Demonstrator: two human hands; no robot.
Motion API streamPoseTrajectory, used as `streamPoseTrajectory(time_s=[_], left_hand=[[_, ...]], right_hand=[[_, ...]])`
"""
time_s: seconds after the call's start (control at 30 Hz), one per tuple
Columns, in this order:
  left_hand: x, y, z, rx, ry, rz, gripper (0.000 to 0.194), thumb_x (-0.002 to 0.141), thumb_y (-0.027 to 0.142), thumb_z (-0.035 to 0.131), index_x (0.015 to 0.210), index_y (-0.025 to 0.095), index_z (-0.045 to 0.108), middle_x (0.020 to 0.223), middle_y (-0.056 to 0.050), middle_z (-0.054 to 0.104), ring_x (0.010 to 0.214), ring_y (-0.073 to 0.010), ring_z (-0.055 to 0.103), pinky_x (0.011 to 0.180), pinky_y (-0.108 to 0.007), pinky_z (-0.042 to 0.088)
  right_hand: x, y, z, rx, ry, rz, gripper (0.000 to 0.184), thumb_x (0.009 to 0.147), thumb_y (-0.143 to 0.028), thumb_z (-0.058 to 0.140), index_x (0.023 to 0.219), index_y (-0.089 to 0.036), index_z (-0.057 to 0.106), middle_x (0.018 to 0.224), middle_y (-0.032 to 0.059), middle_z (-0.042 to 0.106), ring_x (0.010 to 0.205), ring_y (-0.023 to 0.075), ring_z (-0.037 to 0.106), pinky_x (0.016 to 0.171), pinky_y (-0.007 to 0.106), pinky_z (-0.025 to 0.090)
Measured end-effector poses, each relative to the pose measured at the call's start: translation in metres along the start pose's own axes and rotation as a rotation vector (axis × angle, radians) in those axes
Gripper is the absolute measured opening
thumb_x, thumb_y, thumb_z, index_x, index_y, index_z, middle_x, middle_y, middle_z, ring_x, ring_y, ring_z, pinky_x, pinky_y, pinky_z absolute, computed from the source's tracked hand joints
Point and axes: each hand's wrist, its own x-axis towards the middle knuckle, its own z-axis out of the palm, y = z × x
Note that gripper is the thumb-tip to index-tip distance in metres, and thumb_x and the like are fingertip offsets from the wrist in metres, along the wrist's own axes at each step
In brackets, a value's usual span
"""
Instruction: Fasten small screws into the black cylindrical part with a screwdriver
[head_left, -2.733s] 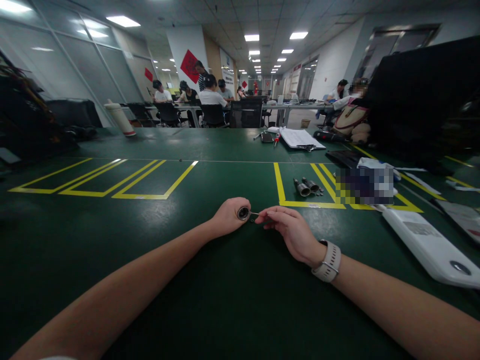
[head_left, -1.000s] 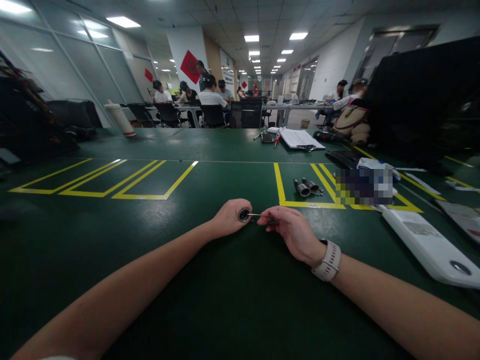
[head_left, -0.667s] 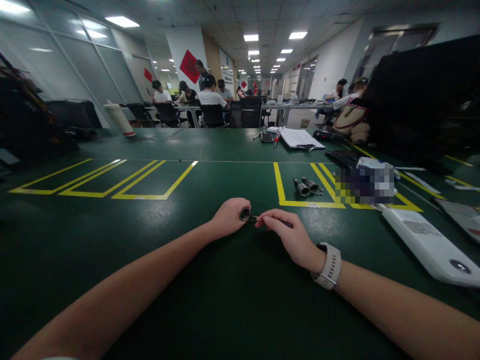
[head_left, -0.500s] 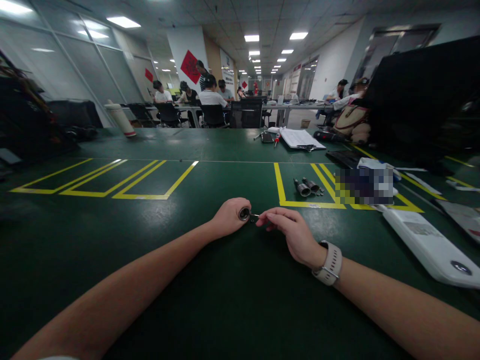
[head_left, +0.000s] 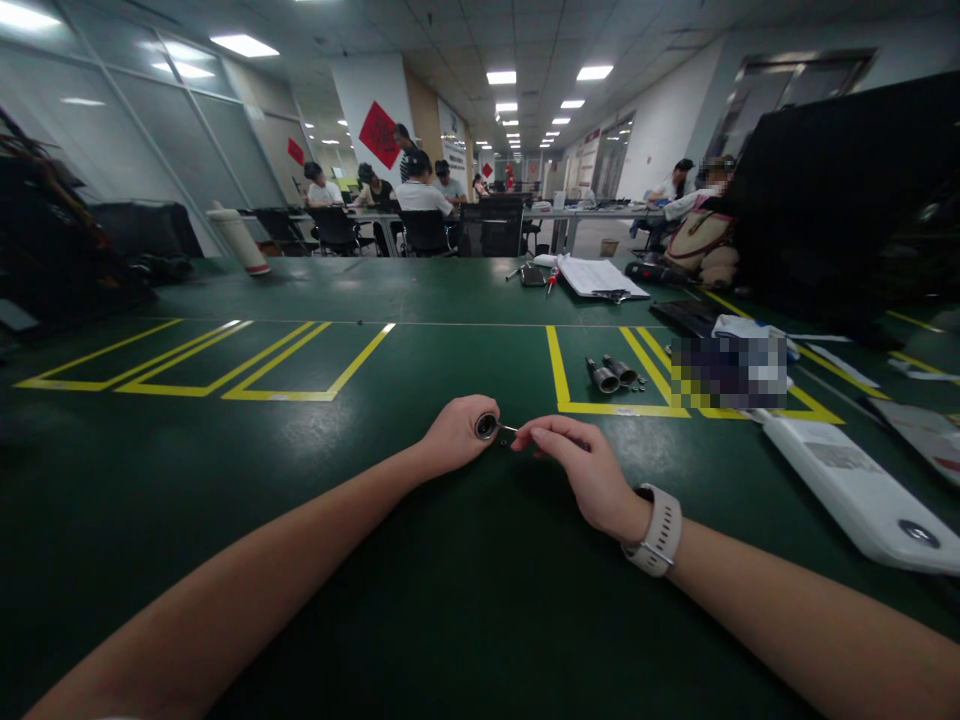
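Over the green tabletop, my left hand (head_left: 454,436) is closed around a round metal part (head_left: 486,426), whose hollow, ring-shaped end faces me. The rest of that part is hidden in the palm. My right hand (head_left: 581,462), wearing a pale watch, pinches a thin metal rod (head_left: 510,429). The rod's tip reaches the rim of the round part; its other end is covered by my fingers. A tiny ring-like piece (head_left: 503,443) lies on the table just below the rod.
Two similar metal cylinders (head_left: 604,376) and several small nuts (head_left: 637,385) lie inside a yellow-taped box at right. Farther right are a long white device (head_left: 855,490) and a cloth-like bundle. Papers (head_left: 600,277) and a leaning bottle (head_left: 240,238) stand farther back. People sit beyond.
The view has shifted very slightly. Both hands keep nearly the same place, with the rod still at the round part's rim.
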Motion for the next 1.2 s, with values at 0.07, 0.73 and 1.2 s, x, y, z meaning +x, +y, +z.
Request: streamPoseTrajectory(time_s=[0.07,0.73,1.2], left_hand=[[0.0,-0.001,0.001,0.039,-0.006,-0.001,0.006,0.073,0.017,0.053,0.067,0.016,0.05,0.065,0.001,0.052,0.062,-0.0121,0.049,0.058,-0.024,0.038],[0.0,-0.001,0.001,0.017,0.009,-0.005,0.005,0.072,0.015,0.053,0.067,0.015,0.051,0.065,0.002,0.051,0.061,-0.0112,0.049,0.056,-0.022,0.036],[0.0,0.003,-0.001,0.18,-0.06,0.034,0.005,0.073,0.014,0.052,0.069,0.015,0.051,0.069,0.0,0.055,0.066,-0.0136,0.051,0.067,-0.028,0.04]], right_hand=[[-0.001,-0.002,0.001,-0.095,-0.015,-0.009,0.02,0.083,-0.027,0.05,0.084,-0.02,0.068,0.084,0.0037,0.066,0.085,0.0193,0.058,0.079,0.037,0.041],[0.005,0.007,-0.002,0.169,0.025,0.047,0.019,0.08,-0.027,0.051,0.079,-0.018,0.068,0.082,0.0052,0.068,0.082,0.0193,0.059,0.074,0.035,0.041],[0.008,0.005,-0.004,0.134,-0.005,0.088,0.02,0.08,-0.026,0.05,0.075,-0.016,0.067,0.077,0.0052,0.067,0.079,0.0193,0.059,0.076,0.037,0.041]])
